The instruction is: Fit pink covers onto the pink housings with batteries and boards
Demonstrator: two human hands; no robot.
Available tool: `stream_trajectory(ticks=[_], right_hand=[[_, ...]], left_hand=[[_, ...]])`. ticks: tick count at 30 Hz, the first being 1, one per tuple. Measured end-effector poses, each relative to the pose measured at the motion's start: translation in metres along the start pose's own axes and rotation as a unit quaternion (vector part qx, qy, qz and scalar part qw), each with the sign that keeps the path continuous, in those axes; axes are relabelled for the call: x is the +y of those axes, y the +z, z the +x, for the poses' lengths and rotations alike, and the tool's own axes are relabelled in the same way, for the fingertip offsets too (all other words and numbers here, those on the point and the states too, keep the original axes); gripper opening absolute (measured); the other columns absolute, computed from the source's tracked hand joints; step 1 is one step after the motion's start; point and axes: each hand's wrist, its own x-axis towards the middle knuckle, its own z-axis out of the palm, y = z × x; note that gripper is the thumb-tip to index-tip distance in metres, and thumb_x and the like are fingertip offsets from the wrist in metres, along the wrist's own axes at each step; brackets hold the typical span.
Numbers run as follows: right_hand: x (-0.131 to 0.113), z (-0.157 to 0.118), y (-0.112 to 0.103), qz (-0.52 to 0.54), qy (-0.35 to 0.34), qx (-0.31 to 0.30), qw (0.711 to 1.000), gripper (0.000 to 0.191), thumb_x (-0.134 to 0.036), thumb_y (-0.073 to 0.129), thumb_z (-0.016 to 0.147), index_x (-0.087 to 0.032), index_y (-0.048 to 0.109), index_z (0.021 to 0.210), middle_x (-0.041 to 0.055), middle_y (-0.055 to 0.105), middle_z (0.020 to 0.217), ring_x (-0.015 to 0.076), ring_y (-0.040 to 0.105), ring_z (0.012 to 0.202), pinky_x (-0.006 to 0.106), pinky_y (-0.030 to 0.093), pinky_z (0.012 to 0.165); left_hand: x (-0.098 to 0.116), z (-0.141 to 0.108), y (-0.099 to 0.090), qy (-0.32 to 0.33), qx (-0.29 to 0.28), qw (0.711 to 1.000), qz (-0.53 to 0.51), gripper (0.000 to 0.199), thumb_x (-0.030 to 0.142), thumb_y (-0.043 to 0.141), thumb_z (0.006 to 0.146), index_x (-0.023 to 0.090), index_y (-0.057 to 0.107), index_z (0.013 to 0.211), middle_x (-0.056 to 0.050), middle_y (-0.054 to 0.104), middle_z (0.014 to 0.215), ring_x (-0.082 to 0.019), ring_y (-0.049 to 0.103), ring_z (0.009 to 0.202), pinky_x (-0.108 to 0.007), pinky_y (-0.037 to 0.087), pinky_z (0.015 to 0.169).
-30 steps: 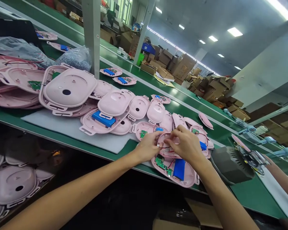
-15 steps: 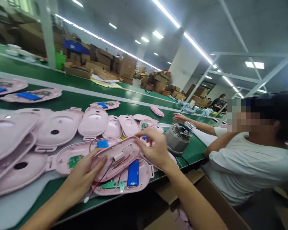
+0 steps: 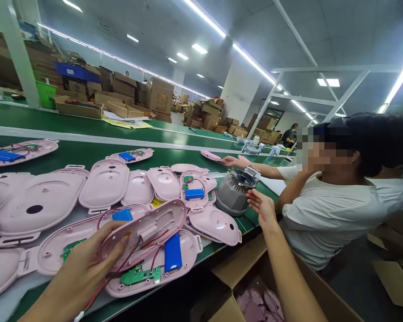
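Observation:
My left hand (image 3: 97,250) grips a pink shell (image 3: 161,218) by its left end, tilted, with its inside showing red and black wires and a white connector (image 3: 79,316) dangling below. Under it lies an open pink case (image 3: 188,266) with a green circuit board (image 3: 139,275) and a blue battery (image 3: 173,252). My right hand (image 3: 262,206) is off the shell, beside the grey device (image 3: 233,197) with a metal top; its fingers are apart and nothing shows in them.
Pink shells (image 3: 50,197) crowd the green bench (image 3: 174,154). An open carton (image 3: 237,264) holding pink parts stands below the bench edge. At right a person in a white shirt (image 3: 329,210) reaches a hand to a pink shell (image 3: 211,155).
My right hand has let go of the pink shell and moved right, towards the grey device. The view has turned right. The person's hand now touches a pink shell.

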Motion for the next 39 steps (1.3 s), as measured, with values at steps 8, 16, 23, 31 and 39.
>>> stream_trajectory(ticks=[8,16,23,31,39], right_hand=[[-0.009,-0.057,0.013,0.010,-0.108,0.006,0.994,0.028,-0.035,0.074,0.059,-0.013,0.064,0.073,0.0025,0.064,0.068,0.0084,0.048,0.052,0.019,0.035,0.045],[0.014,-0.190,0.137,-0.227,-0.527,-0.485,0.660,0.020,-0.024,0.045,0.094,-0.017,0.062,0.086,0.0056,0.065,0.086,0.0166,0.054,0.079,0.031,0.042,0.073],[0.033,-0.191,0.148,-0.287,-0.459,-0.522,0.659,0.021,-0.025,0.044,0.096,-0.018,0.052,0.078,0.0005,0.054,0.076,0.0131,0.048,0.072,0.026,0.033,0.066],[0.043,-0.214,0.151,-0.419,-0.511,-0.390,0.641,0.018,-0.026,0.051,0.092,-0.019,0.059,0.078,0.0030,0.055,0.082,0.0156,0.049,0.074,0.029,0.029,0.065],[0.046,-0.193,0.154,-0.351,-0.334,-0.360,0.797,0.039,-0.049,0.075,0.069,-0.018,0.053,0.061,-0.0006,0.054,0.062,0.0139,0.048,0.059,0.028,0.035,0.058]], left_hand=[[-0.001,0.003,-0.004,0.027,-0.068,0.997,-0.023,0.044,0.058,0.043,0.087,0.024,0.050,0.114,-0.001,0.063,0.103,-0.020,0.058,0.094,-0.025,0.040,0.081],[-0.002,0.004,0.004,0.063,-0.032,0.985,-0.157,0.029,0.040,0.050,0.087,0.020,0.053,0.107,-0.003,0.059,0.111,-0.020,0.052,0.104,-0.029,0.038,0.095],[-0.006,-0.007,0.009,0.011,0.028,0.956,-0.292,0.032,0.035,0.056,0.084,0.019,0.054,0.111,-0.003,0.059,0.114,-0.020,0.049,0.113,-0.028,0.035,0.102],[-0.008,-0.017,0.013,-0.005,-0.022,0.905,-0.425,0.038,0.035,0.048,0.081,0.018,0.051,0.115,0.000,0.057,0.085,-0.010,0.050,0.063,-0.021,0.041,0.056],[-0.004,-0.024,0.011,0.017,-0.012,0.914,-0.406,0.053,0.019,0.061,0.067,0.015,0.051,0.119,-0.006,0.061,0.106,-0.019,0.057,0.095,-0.028,0.048,0.081]])
